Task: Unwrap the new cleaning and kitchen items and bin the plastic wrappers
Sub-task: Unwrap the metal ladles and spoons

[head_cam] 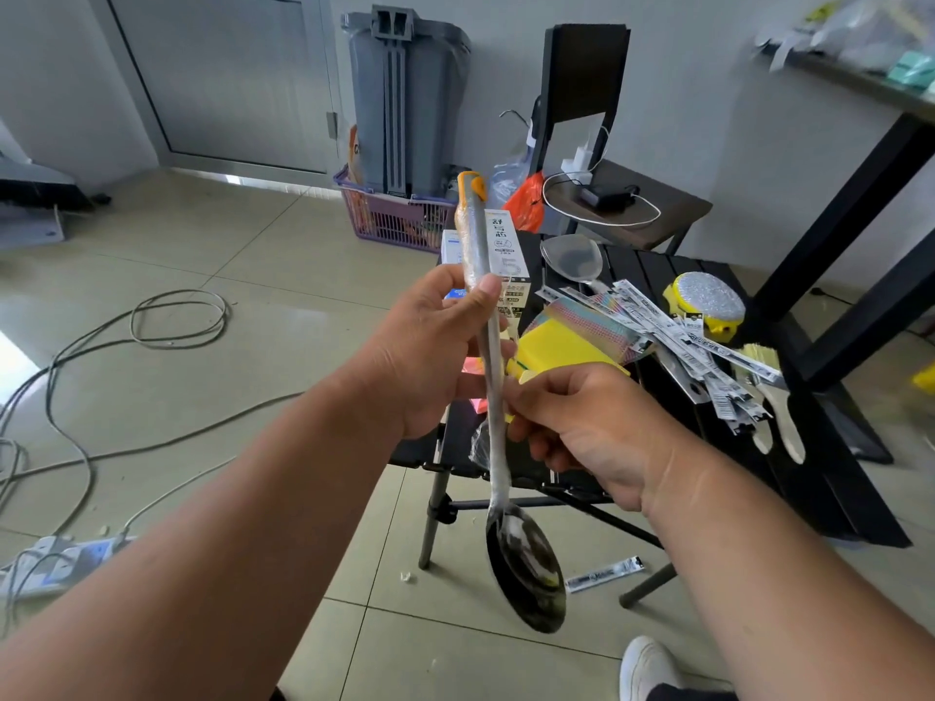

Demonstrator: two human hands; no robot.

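The right hand (582,422) pinches the thin, slippery wrap (480,442) on the stiff metal spoon (526,564) (bowl down), while the left hand (430,356) grips its handle, the best hold.

Both forearms reached forward, bare. Left hand (430,346) raised, fingers curled round ladle (498,397) handle, thumb pressed on top. Right hand (587,427) lower, fingertips pinched plastic wrap (480,445) at mid-shaft.
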